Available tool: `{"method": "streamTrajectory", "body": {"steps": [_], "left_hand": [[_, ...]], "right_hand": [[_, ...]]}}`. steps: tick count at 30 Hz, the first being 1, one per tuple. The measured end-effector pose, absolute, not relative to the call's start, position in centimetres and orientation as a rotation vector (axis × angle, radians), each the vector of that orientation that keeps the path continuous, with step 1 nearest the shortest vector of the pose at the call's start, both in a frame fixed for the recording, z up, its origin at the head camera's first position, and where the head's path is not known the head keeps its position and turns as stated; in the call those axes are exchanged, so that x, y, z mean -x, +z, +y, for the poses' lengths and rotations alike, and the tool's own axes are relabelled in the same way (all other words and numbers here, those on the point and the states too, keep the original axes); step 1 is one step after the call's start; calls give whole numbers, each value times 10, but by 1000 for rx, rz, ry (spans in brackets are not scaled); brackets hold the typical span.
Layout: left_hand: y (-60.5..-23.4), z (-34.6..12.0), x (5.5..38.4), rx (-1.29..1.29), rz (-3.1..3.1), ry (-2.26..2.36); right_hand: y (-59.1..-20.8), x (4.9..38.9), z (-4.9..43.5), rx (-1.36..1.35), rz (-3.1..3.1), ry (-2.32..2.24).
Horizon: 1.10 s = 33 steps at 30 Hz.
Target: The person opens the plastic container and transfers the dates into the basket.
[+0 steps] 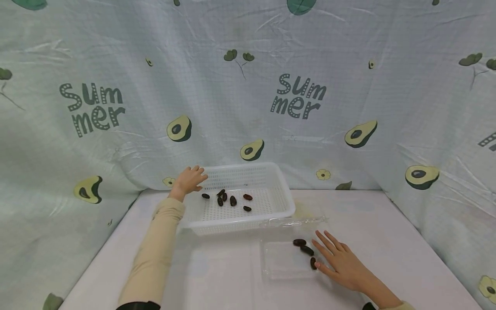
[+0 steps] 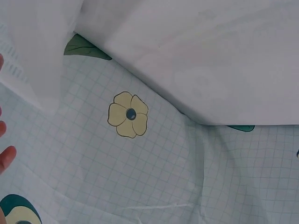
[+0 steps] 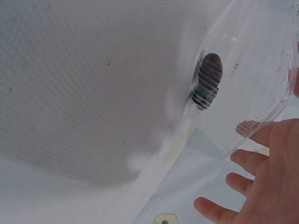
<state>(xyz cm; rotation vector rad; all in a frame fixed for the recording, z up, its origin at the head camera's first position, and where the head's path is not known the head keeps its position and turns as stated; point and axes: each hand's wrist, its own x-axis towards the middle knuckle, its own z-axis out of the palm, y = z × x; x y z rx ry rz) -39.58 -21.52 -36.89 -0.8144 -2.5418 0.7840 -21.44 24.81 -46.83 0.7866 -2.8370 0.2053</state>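
A white perforated plastic basket (image 1: 288, 196) stands at the back of the table, with several dark oval fruits (image 1: 233, 200) like dates scattered on its floor. My left hand (image 1: 189, 180) is at its back left corner, fingers apart and nothing visible in them; only fingertips (image 2: 6, 158) show at the left wrist view's edge. In front of the basket lies a clear plastic box (image 1: 271, 275) with its lid raised at the back, and 3 dates (image 1: 299, 242) sit toward its right side. My right hand (image 1: 342, 262) spreads its fingers at the box's right side, the thumb close to the nearest date.
A pale cover lies over the table (image 1: 217, 267). Behind and on both sides hangs a light curtain (image 1: 217, 103) printed with avocados and lettering, close against the basket's back. The box's clear lid (image 1: 294, 221) reaches up near the basket's front wall.
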Motion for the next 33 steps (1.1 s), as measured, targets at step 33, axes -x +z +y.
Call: {"method": "streamTrajectory", "body": {"steps": [33], "left_hand": [[-364,-149,286,1289,-1970,461]], "right_hand": [[-468,214,247,-779,-2825,216]]}}
